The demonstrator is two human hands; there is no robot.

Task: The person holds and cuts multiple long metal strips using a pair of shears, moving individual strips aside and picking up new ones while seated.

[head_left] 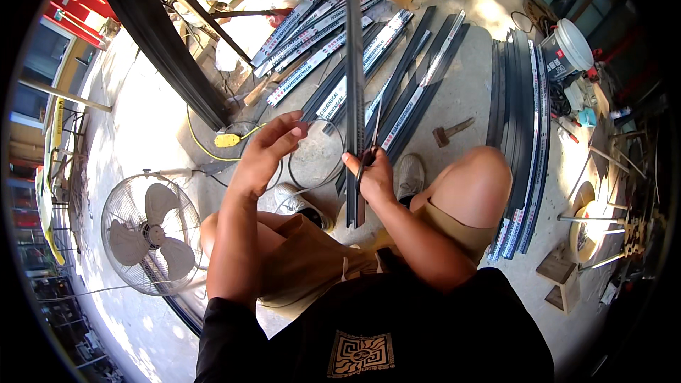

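Note:
A long dark grey metal profile (355, 78) stands lengthwise in front of me, its near end between my knees. My right hand (374, 177) is closed round a pair of scissors (367, 159) with dark handles, blades pointing away from me. Its thumb lies against the profile's side. Left of the profile, my left hand (271, 145) is raised with bent fingers apart; I see nothing held in it. Beyond my hands, several dark profiles with printed film strips (418, 92) lie on the floor.
To the left stand a fan (152, 235) and a yellow power socket (227, 140) on a cord. A hammer (452, 132) lies beyond my right knee. More profiles (521, 135) lie at the right, near a white bucket (567, 46) and a wooden block (559, 276). A dark beam (167, 42) leans at the left.

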